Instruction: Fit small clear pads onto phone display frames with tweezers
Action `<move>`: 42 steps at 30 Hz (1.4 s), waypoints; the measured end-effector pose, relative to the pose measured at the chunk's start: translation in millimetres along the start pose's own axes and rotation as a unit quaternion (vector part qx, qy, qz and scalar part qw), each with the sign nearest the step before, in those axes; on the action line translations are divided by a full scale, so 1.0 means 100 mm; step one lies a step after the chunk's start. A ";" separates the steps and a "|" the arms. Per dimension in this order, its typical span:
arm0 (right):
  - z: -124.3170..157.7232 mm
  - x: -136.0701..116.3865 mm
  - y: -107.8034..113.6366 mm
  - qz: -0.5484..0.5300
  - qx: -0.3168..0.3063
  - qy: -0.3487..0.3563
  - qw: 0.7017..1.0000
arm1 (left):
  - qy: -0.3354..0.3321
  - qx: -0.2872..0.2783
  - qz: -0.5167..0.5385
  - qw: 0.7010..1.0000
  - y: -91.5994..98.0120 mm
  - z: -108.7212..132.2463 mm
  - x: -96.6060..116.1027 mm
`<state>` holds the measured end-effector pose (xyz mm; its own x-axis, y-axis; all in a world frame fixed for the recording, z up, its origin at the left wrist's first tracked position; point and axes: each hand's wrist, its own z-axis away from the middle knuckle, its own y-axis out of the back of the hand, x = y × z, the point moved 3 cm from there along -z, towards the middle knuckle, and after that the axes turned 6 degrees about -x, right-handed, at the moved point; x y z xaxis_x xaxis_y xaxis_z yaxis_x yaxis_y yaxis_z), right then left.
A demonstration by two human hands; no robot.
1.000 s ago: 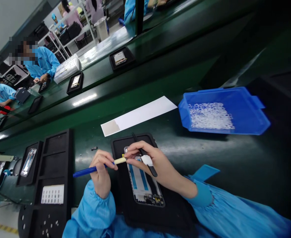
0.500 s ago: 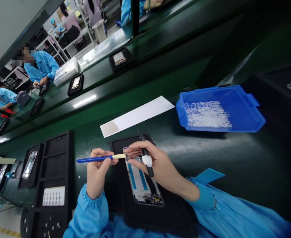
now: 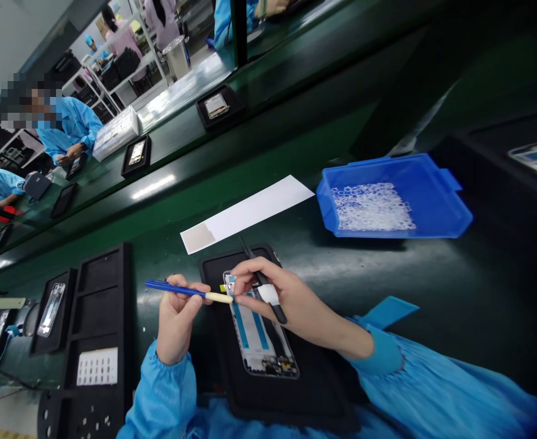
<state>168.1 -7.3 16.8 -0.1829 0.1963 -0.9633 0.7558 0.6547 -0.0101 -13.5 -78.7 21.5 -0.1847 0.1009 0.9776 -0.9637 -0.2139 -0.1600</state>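
Left hand (image 3: 177, 320) is closed on the blue-handled stick (image 3: 181, 289), thumb and forefinger pinching the shaft. Its cream tip (image 3: 219, 297) sits on the upper left corner of the phone frame (image 3: 261, 341), right by a small yellow tab (image 3: 223, 288). Can't tell whether the tip actually touches the tab.

Right hand (image 3: 291, 302) is pinched on the black tweezers (image 3: 263, 281), white wrap on the shank; its fingertips (image 3: 243, 279) press that same corner. The frame lies in the black carrier (image 3: 295, 390), bottom centre of the picture, on the green belt (image 3: 387, 286).

Risks as I read them:
- stick tip, tab and bare fingers all crowd one corner; a side slip of the tip likely scrapes the frame edge or lifts the blue strips (image 3: 254, 320) just below it
- no clamp is visible on the frame; a sideways push from the left could shift it in the carrier, unless the right fingers hold it down
- bare skin on the frame, so smudge or dirt under anything sticky
- the tweezers' thick end hangs over the frame while the point aims toward the top of the picture; a wrist roll could drag it across the strips
- the tab is tiny; if it drops it's hard to spot on the dark carrier
- both cuffs (image 3: 167, 378) sit near the carrier's lower edge; a snag could nudge it

The blue bin (image 3: 437, 201) at mid right is well apart; the white paper strip (image 3: 250, 212) lies just above the carrier; the black compartment tray (image 3: 99, 317) is at lower left; none is in the way.
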 end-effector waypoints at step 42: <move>0.05 -0.05 0.10 0.151 0.050 0.077 0.984 | -0.018 0.058 0.061 0.996 -0.13 -0.10 -0.12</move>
<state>179.7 -5.4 19.7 -0.0284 0.4850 -0.8741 0.8467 0.4764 0.2368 -0.8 -67.8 10.7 -0.2899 0.0319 0.9565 -0.9053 -0.3333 -0.2633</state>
